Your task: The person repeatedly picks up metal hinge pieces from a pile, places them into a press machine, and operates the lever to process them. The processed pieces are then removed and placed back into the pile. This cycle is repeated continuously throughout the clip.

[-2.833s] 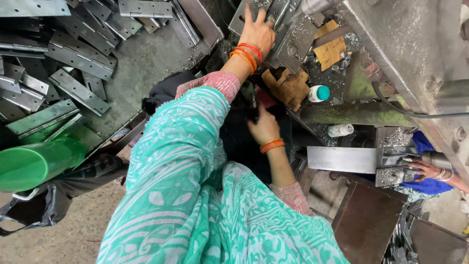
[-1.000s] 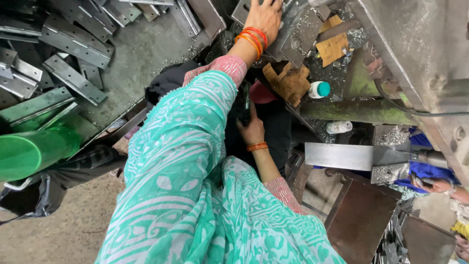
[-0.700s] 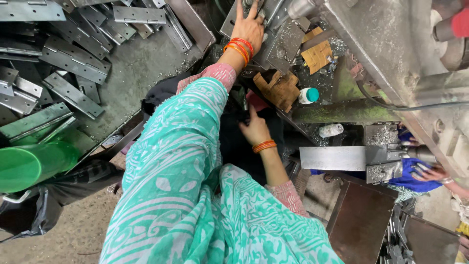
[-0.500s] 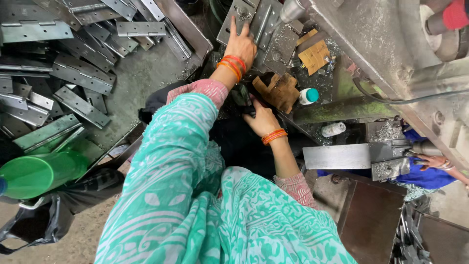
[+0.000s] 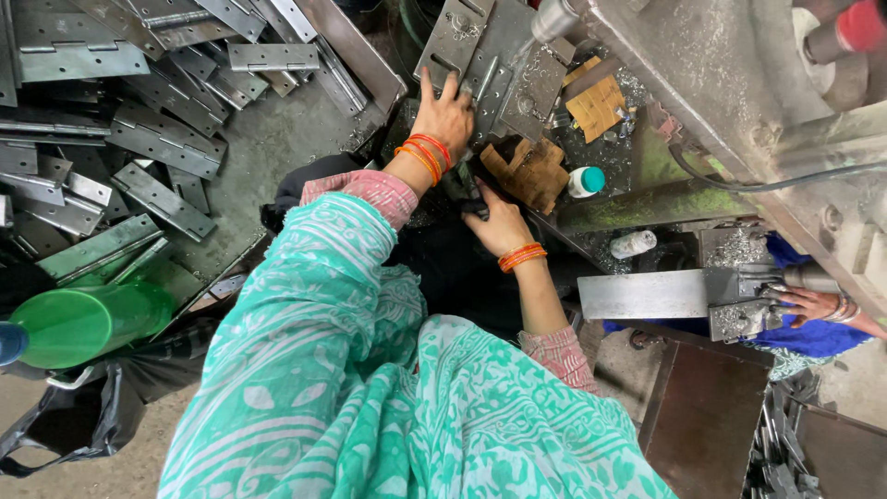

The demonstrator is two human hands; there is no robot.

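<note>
Head view is showing us reaching forward with both arms over a cluttered worktop point(image 5: 305, 129). Our left hand point(image 5: 445, 115) is lying flat and spread, fingers extended, pressing on the lower edge of a large steel hinge plate point(image 5: 462, 37) that is resting at the front of the machine bed; the plate is touching our fingertips and stretching away beyond them. Our right hand point(image 5: 494, 222) is curling around a small dark part point(image 5: 469, 192) just below the left wrist, though we cannot tell how firmly it is closing. As we are judging it, the plate is being steadied but not yet lifted or moved, and a big heap of finished-looking hinges point(image 5: 139, 111) is lying well off to the left. Beside the right hand a worn brown glove point(image 5: 531, 171) is lying, with a small white bottle point(image 5: 585, 181) near it. Far right, another person's hand point(image 5: 813, 303) is working at a metal fixture point(image 5: 739, 300).
</note>
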